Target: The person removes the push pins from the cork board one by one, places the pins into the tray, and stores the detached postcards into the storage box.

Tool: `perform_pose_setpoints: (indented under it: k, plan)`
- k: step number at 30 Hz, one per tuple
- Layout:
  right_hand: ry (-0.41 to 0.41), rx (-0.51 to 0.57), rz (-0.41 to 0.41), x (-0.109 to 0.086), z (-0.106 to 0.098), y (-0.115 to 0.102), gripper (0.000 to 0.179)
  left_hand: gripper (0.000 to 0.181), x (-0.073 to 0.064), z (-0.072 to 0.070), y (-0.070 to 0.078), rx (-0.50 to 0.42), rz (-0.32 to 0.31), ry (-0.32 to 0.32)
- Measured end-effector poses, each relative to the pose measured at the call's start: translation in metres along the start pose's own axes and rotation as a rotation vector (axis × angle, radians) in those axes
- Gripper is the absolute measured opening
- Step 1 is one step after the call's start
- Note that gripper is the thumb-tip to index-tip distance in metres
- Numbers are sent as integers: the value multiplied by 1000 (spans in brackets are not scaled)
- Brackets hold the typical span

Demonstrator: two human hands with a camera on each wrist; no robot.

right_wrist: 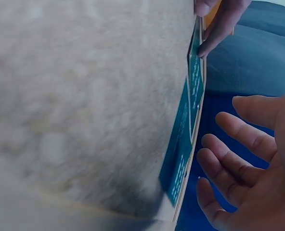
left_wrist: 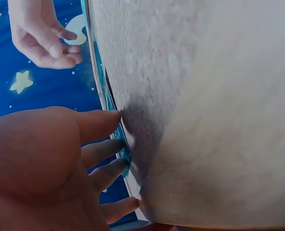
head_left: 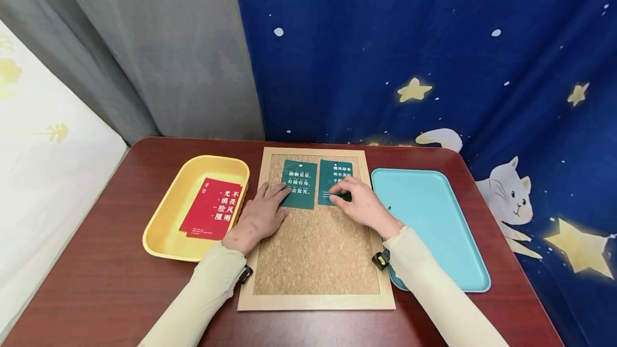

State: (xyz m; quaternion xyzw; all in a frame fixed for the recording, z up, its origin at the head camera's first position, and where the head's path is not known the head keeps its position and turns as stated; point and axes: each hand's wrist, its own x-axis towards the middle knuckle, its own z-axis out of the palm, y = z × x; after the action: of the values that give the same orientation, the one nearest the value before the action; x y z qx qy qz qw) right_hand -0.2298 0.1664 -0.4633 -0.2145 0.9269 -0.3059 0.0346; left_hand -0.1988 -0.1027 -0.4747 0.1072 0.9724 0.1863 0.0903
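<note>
Resting your left hand (head_left: 257,214), fingers relaxed, on the left green card (head_left: 301,182), you hover your right hand (head_left: 360,202), fingers loose and released, over the right green card (head_left: 329,176); both lie on the corkboard (head_left: 315,256).

The head view is bright and fairly sharp, the wrist views dimmer, their corkboard (right_wrist: 70,96) blurred

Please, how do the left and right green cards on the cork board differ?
The left hand touches the left green card, whereas the right hand hovers over the right green card without visible contact. The left green card has larger characters; those on the right green card are smaller and begin nearer its top edge. Both are green with white print and lie on the cork board.
</note>
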Motion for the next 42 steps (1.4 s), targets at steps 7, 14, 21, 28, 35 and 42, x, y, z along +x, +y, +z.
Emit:
perform_pose_setpoints:
  k: [7,14,21,28,35,42]
  plan:
    - [16,54,7,14,-1,-2,23,56,4,0,2,19,10,6]
    - [24,106,8,25,2,0,22,55,5,0,2,61,21,-17]
    - [24,131,23,32,10,-1,22,56,1,4,2,73,4,-42]
    - [26,133,27,40,16,-6,23,55,-1,3,0,77,10,-41]
    - [12,142,36,52,16,-9,26,54,1,1,-2,79,16,-35]
    - [15,138,57,60,20,-8,27,55,1,-1,-2,88,18,-38]
